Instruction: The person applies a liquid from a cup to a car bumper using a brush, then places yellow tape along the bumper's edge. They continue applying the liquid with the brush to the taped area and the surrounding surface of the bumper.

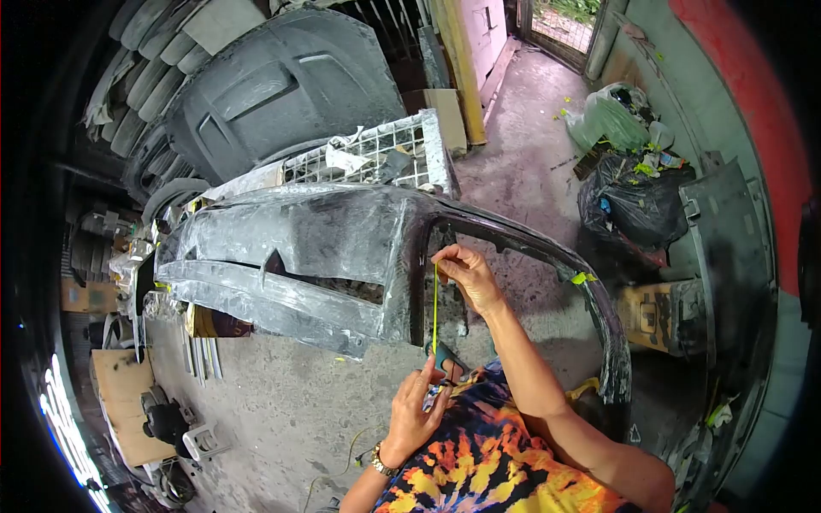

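Well, I'm seeing the right hand [467,275] pinching the top of a yellow-green strip [435,309] mid-frame, and the left hand [414,406] curling at its lower end, its exact grip unclear. Stretching the strip evenly, without twisting, is probably serving best. Leftward, a grey body panel [338,239] is lying before a hood [316,98], upper left.

No legible text; small white triangle mark [634,434] on dark surface [657,409], lower right.
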### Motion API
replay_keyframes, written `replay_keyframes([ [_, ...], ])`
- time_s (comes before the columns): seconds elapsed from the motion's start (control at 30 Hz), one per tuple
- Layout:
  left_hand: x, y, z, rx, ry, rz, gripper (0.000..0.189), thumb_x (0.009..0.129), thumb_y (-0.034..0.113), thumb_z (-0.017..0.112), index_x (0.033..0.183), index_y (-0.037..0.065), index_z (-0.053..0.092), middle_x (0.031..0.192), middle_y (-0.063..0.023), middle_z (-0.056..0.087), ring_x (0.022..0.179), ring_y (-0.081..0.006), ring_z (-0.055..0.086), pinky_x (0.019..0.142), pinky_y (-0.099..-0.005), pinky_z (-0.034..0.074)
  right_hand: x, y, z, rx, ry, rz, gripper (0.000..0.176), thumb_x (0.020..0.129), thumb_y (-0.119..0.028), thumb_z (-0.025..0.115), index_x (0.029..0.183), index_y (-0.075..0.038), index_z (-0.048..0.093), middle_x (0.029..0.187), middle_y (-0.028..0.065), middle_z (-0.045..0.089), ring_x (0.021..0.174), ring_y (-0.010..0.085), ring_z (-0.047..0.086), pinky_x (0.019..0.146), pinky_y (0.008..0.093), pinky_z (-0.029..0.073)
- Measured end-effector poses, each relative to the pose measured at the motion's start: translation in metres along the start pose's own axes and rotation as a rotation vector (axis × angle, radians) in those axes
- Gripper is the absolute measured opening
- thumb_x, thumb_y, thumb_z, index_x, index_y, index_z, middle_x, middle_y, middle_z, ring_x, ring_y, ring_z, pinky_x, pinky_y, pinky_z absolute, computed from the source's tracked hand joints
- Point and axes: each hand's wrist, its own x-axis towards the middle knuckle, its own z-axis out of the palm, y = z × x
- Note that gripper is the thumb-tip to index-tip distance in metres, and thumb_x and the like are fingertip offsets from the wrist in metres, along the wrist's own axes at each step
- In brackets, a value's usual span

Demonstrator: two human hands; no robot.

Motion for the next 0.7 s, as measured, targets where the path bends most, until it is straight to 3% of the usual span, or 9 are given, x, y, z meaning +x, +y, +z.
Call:
replay_keyframes([
  [0.13,0.000,-0.001,-0.001,-0.021,0.020,-0.007,0.067,0.081,0.004,0.069,0.141,0.005,0.040,0.100,-0.0117,0.065,0.087,-0.0235,0.063,0.072,-0.0332,0.050,-0.006,0.002,0.011,-0.060,0.111,-0.079,0.013,0.089,-0.018,0.067,0.095,-0.006,0.068,0.079,-0.0024,0.061,0.073,0.0071,0.055,0.067,0.0243,0.045],
  [0.23,-0.001,-0.002,-0.003,-0.019,0.018,-0.010,0.066,0.081,0.004,0.070,0.140,0.005,0.042,0.099,-0.0115,0.065,0.086,-0.0233,0.063,0.072,-0.0332,0.050,-0.011,0.005,0.013,0.061,0.142,0.003,0.014,0.089,-0.016,0.066,0.100,-0.006,0.067,0.083,-0.0017,0.062,0.076,0.0078,0.057,0.071,0.0252,0.048],
  [0.43,-0.003,-0.004,-0.004,-0.046,0.017,-0.008,0.064,0.081,0.004,0.070,0.139,0.004,0.043,0.099,-0.0115,0.065,0.087,-0.0233,0.063,0.072,-0.0334,0.050,-0.011,0.004,0.016,0.224,0.120,0.000,0.009,0.090,-0.011,0.065,0.098,-0.008,0.061,0.087,-0.0018,0.062,0.080,0.0083,0.059,0.075,0.0255,0.048],
  [0.7,-0.004,-0.003,-0.007,-0.054,0.017,0.005,0.065,0.082,0.005,0.069,0.140,0.005,0.042,0.100,-0.0115,0.065,0.088,-0.0232,0.063,0.072,-0.0335,0.050,-0.002,0.015,0.014,0.193,0.091,-0.027,0.007,0.089,-0.009,0.066,0.093,-0.009,0.060,0.086,-0.0026,0.062,0.080,0.0065,0.056,0.075,0.0227,0.045],
])
